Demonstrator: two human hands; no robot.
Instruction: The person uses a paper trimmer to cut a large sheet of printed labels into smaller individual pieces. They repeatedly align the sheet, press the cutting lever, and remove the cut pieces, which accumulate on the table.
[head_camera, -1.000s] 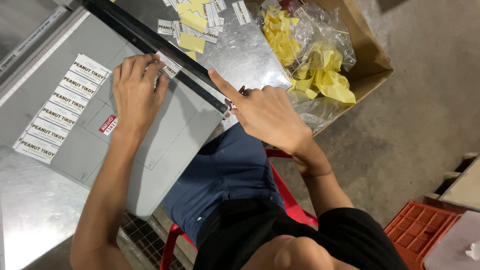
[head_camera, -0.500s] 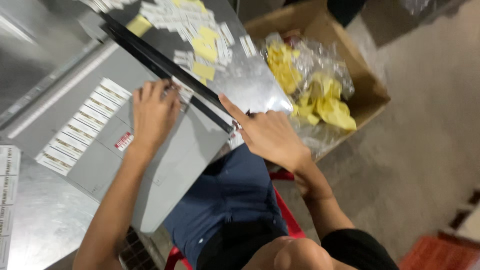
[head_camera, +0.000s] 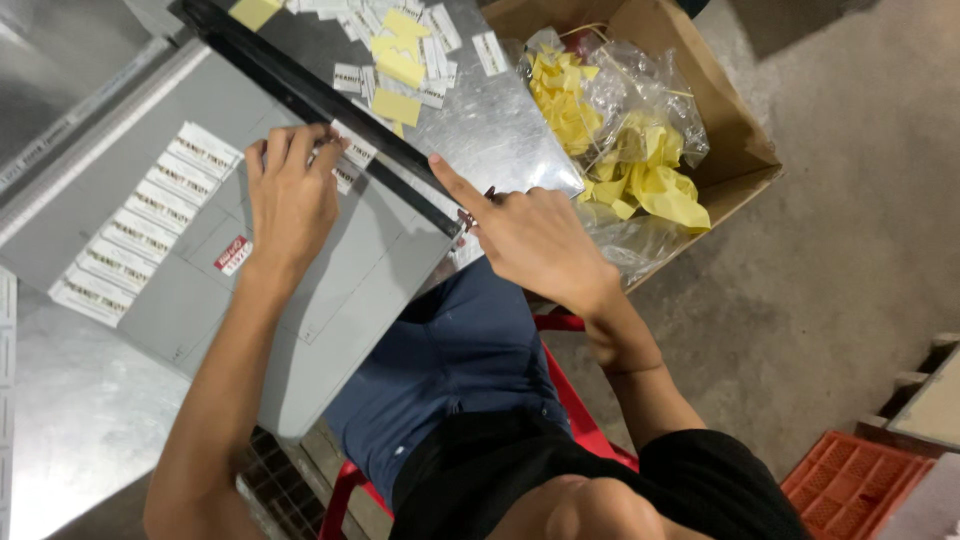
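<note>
There, the left hand (head_camera: 290, 200) lay flat, fingers spread, pressing a strip of white labels (head_camera: 352, 155) against the grey board of a paper cutter (head_camera: 330, 290); its grip was released, pinning rather than grasping, with the fingertips just beside the black blade arm (head_camera: 310, 95). The right hand (head_camera: 530, 235) rested at the near end of that arm, forefinger stretched along it and the other fingers curled about the handle (head_camera: 478, 205); whether they were fully clenched on it could not be told. The strip's end poked under the blade, at the cutting edge. Farther left on the board lay another row of white labels (head_camera: 140, 225), and a small red-and-white sticker (head_camera: 232, 254) sat near the left wrist. Beyond the blade, cut labels and yellow slips (head_camera: 398, 70) were scattered on the shiny metal worktop (head_camera: 490, 120). To the right, off the worktop's edge, stood a cardboard box (head_camera: 735, 130) holding a clear bag of yellow scraps (head_camera: 640, 150). The person sat on a red chair (head_camera: 590, 410), and an orange crate (head_camera: 850, 480) stood on the floor at the lower right.
</note>
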